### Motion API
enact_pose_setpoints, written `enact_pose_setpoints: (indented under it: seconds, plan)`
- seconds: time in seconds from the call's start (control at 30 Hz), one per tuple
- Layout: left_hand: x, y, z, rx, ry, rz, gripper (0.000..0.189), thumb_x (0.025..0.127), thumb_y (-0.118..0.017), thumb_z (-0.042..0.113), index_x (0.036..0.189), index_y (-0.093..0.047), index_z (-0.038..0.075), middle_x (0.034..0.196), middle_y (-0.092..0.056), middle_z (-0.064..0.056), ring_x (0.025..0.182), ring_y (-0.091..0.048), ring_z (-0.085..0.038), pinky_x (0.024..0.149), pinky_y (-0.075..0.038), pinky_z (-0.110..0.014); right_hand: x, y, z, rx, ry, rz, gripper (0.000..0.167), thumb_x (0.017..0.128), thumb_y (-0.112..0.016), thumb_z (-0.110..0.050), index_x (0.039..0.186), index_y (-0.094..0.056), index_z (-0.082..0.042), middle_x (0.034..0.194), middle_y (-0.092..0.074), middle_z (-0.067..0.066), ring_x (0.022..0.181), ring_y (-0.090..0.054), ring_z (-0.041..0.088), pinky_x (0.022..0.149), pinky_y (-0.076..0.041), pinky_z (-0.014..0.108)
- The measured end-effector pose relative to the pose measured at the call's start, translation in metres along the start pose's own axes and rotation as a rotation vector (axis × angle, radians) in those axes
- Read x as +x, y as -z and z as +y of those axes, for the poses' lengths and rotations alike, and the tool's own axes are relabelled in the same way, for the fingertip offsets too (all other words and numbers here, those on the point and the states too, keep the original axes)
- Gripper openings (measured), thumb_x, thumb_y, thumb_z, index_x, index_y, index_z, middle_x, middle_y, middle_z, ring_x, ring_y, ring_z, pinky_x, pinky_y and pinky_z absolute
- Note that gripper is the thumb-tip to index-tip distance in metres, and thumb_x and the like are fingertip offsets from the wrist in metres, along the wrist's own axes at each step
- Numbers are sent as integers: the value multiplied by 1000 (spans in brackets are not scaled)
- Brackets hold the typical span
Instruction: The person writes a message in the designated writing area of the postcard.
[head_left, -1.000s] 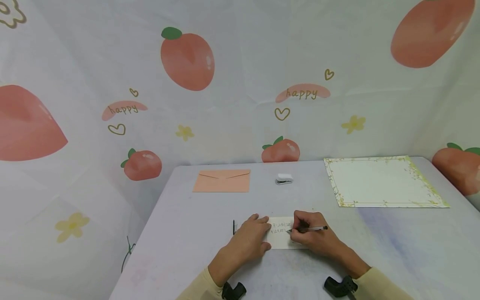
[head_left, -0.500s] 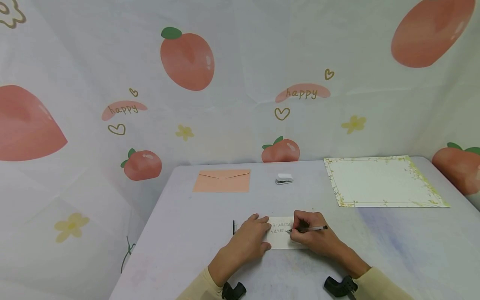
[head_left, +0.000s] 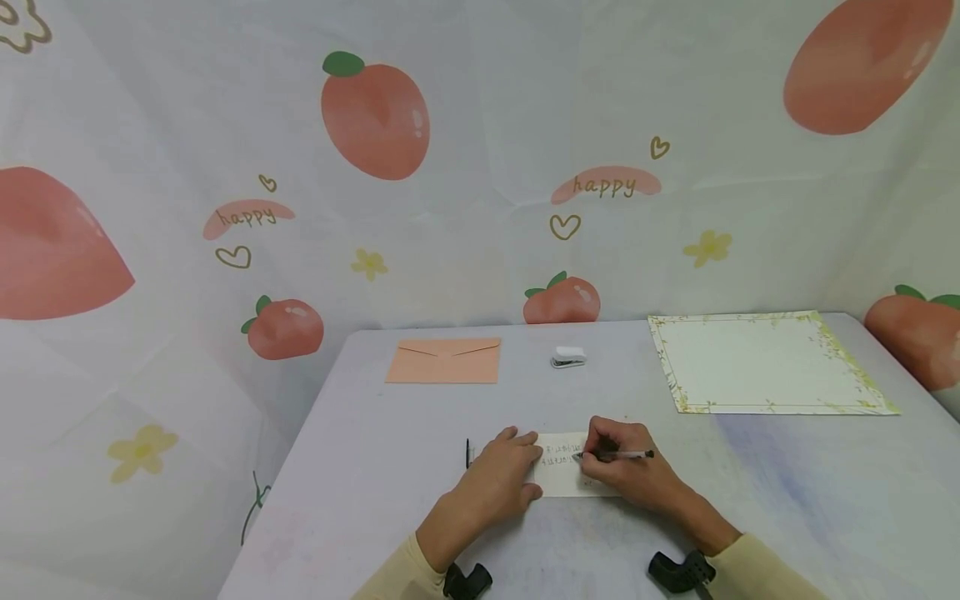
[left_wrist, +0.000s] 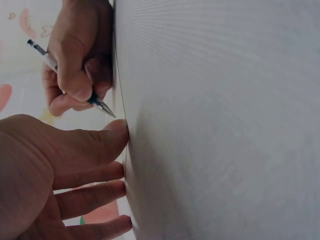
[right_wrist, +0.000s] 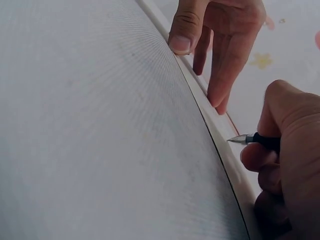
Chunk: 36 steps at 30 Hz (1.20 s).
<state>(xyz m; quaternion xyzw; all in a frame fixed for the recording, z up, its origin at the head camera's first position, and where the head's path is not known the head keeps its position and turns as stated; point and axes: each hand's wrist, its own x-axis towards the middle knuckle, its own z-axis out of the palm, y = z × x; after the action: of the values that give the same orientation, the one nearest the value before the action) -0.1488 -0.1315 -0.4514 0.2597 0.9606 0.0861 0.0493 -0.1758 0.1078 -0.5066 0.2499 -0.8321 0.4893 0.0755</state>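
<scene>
A small cream card with rows of handwriting lies flat on the table, partly covered by both hands. My left hand rests on its left part, fingers spread and fairly straight; in the left wrist view the thumb sits at the card's near edge. On the card's right side, my right hand pinches a pen between thumb and fingers. The pen's metal tip points at the card, right at the written lines in the head view. The pen's back end sticks out to the right.
Farther back lie a peach-coloured envelope, a small white stapler and a large sheet with a floral border. A thin black piece is just left of my left hand. A fruit-printed cloth hangs behind the table.
My right hand and the pen tip have shifted slightly away from me, up the card. The left hand and card have stayed in place.
</scene>
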Motion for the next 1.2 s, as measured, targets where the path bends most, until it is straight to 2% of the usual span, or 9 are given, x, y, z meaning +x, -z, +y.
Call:
enact_pose_setpoints:
  seconds: [0.47, 0.67, 0.97, 1.2]
  plan:
    - [0, 1, 1, 2, 15, -9, 54, 92, -90, 26, 139, -74, 7, 154, -67, -8, 145, -62, -38, 120, -53, -45, 0, 2, -4, 13, 26, -11, 34, 77, -77, 6, 78, -62, -24, 71, -60, -18, 67, -54, 1, 58, -43, 21]
    - [-1, 2, 3, -2, 29, -16, 53, 92, -90, 26, 140, -74, 8, 155, -67, -7, 146, -61, -37, 120, -53, -45, 0, 2, -4, 29, 6, -19, 32, 76, -75, 6, 78, -60, -22, 70, -58, -17, 67, -55, 2, 58, -43, 21]
    - [0, 2, 3, 7, 21, -14, 53, 92, -91, 26, 138, -75, 7, 154, -67, -8, 145, -62, -37, 119, -54, -44, -1, 1, -2, 50, -24, 105, 37, 78, -75, 12, 75, -59, -22, 69, -57, -12, 64, -52, 3, 55, -41, 21]
    - [0, 1, 1, 16, 15, -11, 52, 92, -91, 27, 137, -75, 7, 153, -68, -8, 144, -62, -37, 119, -54, -43, 0, 6, -1, 67, -44, 41, 34, 80, -76, 11, 79, -62, -20, 71, -57, -12, 65, -51, 3, 56, -40, 20]
